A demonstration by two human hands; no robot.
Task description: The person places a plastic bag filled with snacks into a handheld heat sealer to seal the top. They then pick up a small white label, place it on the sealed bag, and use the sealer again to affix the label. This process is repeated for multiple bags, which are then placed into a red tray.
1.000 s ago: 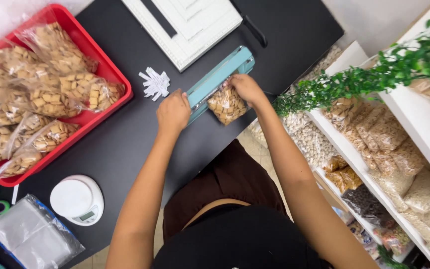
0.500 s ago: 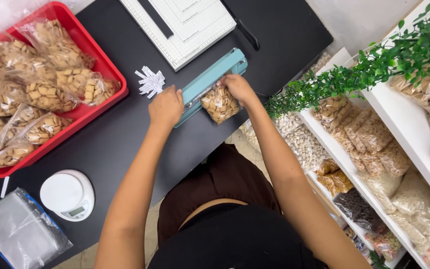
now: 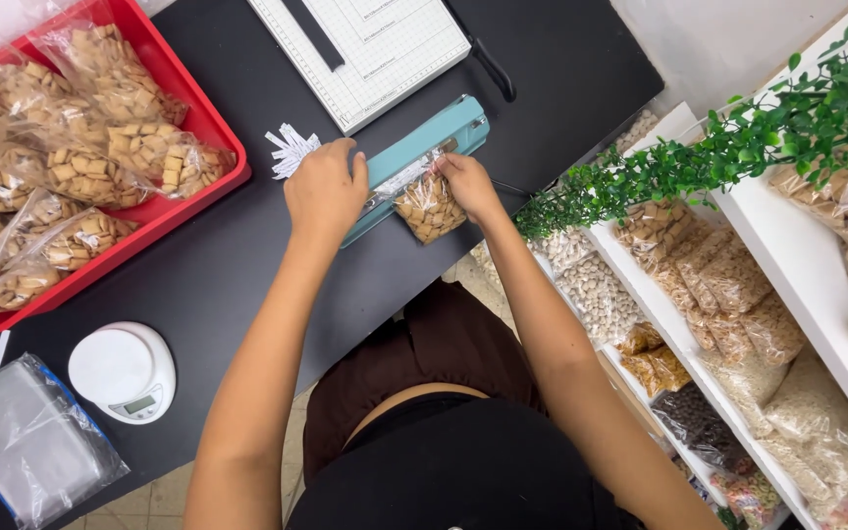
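Observation:
A teal heat sealer (image 3: 431, 145) lies slanted at the near edge of the black table (image 3: 247, 275). My left hand (image 3: 325, 188) presses down on its near end, fingers curled over the arm. My right hand (image 3: 469, 184) pinches the top of a small clear bag of square cereal pieces (image 3: 430, 208), whose open end sits in the sealer's jaw. The bag hangs partly over the table edge.
A red tray (image 3: 210, 123) of filled cereal bags sits at the left. Small white paper strips (image 3: 290, 149), a white paper cutter (image 3: 375, 49), a white kitchen scale (image 3: 123, 371) and a stack of empty clear bags (image 3: 26, 442) are around. White shelves (image 3: 797, 285) with bagged snacks and a green plant (image 3: 738, 147) stand on the right.
The view has shifted slightly; both hands stay at the sealer, the left one pressing its arm lower onto the bag's top.

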